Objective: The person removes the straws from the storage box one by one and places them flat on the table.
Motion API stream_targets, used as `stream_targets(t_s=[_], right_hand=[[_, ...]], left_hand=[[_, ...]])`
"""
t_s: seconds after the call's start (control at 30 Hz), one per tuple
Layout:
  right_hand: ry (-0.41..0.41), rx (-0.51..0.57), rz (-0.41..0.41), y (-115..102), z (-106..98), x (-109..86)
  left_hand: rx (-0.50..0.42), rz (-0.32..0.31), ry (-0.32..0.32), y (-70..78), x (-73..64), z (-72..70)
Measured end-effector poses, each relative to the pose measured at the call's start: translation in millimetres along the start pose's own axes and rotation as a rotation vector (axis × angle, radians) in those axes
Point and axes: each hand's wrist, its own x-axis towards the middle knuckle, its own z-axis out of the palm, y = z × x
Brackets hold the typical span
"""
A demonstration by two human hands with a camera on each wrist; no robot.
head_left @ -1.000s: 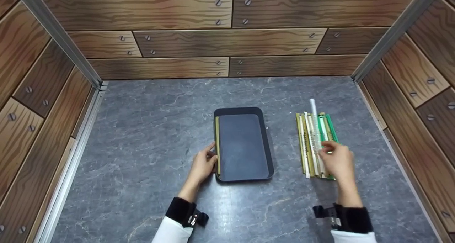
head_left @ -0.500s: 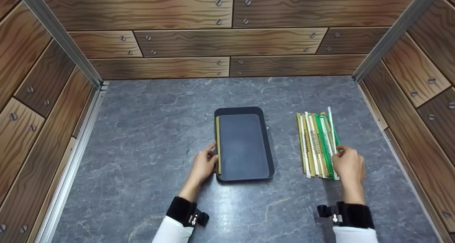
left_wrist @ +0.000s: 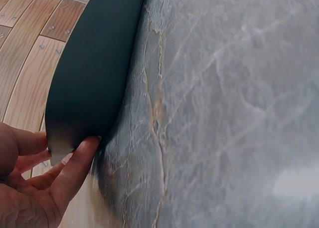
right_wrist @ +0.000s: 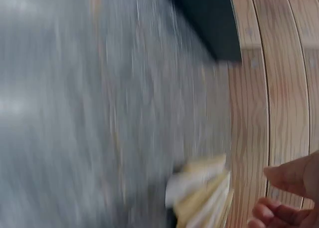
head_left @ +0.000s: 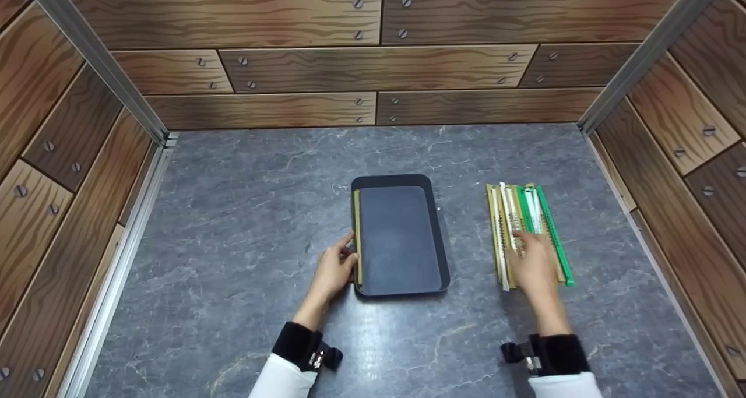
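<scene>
A dark rectangular tray (head_left: 402, 240) stands on the grey marbled tabletop, with one yellow-brown wrapped straw (head_left: 357, 229) along its left inner wall. My left hand (head_left: 333, 270) pinches the tray's left rim; in the left wrist view the thumb is on one side of the tray wall (left_wrist: 94, 53) and the fingers on the other. To the right lies a row of wrapped drinking straws (head_left: 497, 229), brown, white and green. Over that row hovers my right hand (head_left: 536, 264), blurred, hiding its lower middle. In the right wrist view its thumb and loosely bent fingers are apart, holding nothing.
The rightmost green straw (head_left: 556, 240) slants out at its near end. Wood-patterned walls (head_left: 373, 66) enclose the back and both sides, with a metal rail (head_left: 125, 258) at the left edge. Tabletop separates the tray from the straws.
Earlier my right hand held a whitish straw above the row, then a white one at the row's right side. It has let go and moved left. The left hand and tray have stayed put.
</scene>
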Motion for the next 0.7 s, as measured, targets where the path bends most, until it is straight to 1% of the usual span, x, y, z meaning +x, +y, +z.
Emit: stream_targets(t_s=[0.07,0.2,0.3,0.4,0.53,0.63,0.7], right_hand=[[-0.011,0.03,-0.101,-14,13,-1.9],[-0.05,0.025,-0.287,-48,39,-9.7],[-0.095,0.002,-0.402,-72,59,-18.1],[-0.172,-0.006,-0.521,-92,77,-26.2],[-0.343,-0.049,-0.612,-109,97,-34.9],[-0.47,-0.1,-0.638,-116,108,-39.0],[-0.531,-0.13,-0.654,-120,114,-40.1]], left_hand=[[-0.002,-0.003,0.003,-0.1,-0.1,0.2],[0.002,0.016,0.01,-1.0,0.2,0.7],[0.003,0.028,0.014,-1.5,0.5,0.7],[0.002,0.031,0.014,-1.8,0.8,0.1],[0.006,0.027,0.014,-1.6,1.2,-0.9],[0.012,0.024,0.012,-1.2,1.0,-1.2],[0.009,0.021,0.011,-1.0,0.9,-1.4]])
